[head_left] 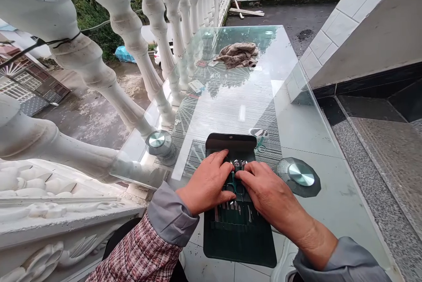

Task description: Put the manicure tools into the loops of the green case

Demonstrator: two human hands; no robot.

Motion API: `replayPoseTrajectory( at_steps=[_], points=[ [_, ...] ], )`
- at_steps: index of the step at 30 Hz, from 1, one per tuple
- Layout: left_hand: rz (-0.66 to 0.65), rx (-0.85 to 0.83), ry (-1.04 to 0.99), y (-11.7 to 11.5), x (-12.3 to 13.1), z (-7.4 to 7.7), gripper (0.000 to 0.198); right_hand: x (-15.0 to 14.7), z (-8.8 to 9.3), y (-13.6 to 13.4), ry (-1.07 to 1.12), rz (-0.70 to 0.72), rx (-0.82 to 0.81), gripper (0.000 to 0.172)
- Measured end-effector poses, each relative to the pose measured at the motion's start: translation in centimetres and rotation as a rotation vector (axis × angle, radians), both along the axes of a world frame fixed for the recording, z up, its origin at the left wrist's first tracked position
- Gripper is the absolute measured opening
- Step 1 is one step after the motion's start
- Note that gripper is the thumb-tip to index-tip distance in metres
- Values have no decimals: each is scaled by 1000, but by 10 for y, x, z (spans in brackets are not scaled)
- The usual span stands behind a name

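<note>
A dark green manicure case [239, 242] lies unfolded on the glass table [296, 124], its dark flap turned to the far side. Nail clippers [240, 164] sit in its upper part, and slim metal tools [235, 206] are held in a row lower down. Between my hands are green-handled scissors [238, 187]. My left hand [209, 181] rests across the case's left side, thumb and fingers apart. Over the right side, the fingers of my right hand [267, 185] are bent together beside the scissors and clippers; what they pinch is hidden.
Beyond the case lie another green-handled pair of scissors [260, 145], a small white packet [196, 86] and a crumpled brown cloth [238, 55]. White balusters [145, 53] line the left side. Stone steps [389, 150] are at the right.
</note>
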State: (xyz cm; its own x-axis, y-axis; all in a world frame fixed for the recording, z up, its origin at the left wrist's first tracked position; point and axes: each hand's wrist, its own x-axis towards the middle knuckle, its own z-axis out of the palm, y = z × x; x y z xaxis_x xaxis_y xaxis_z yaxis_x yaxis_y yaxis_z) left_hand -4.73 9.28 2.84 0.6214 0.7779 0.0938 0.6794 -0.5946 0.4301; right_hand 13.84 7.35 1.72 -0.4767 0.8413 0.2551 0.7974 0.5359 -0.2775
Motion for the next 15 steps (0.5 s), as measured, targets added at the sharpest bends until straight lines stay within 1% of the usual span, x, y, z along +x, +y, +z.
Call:
replayPoseTrajectory(
  at_steps=[4,7,9,11,13,15],
  points=[
    [-60,53,14,0,1,2,40,5,1,2,-6,-10,-24,17],
    [-142,77,29,0,1,3,20,6,0,2,-8,-35,-23,11],
    [-180,86,38,-1,1,5,11,5,0,1,4,-41,-12,9],
    [-183,99,50,-1,0,6,10,3,1,1,20,-41,-2,11],
    [-169,112,67,-2,0,6,12,1,2,1,24,-39,-3,13],
    [-154,123,85,-2,0,7,15,0,3,1,17,-45,-6,11]
  ],
)
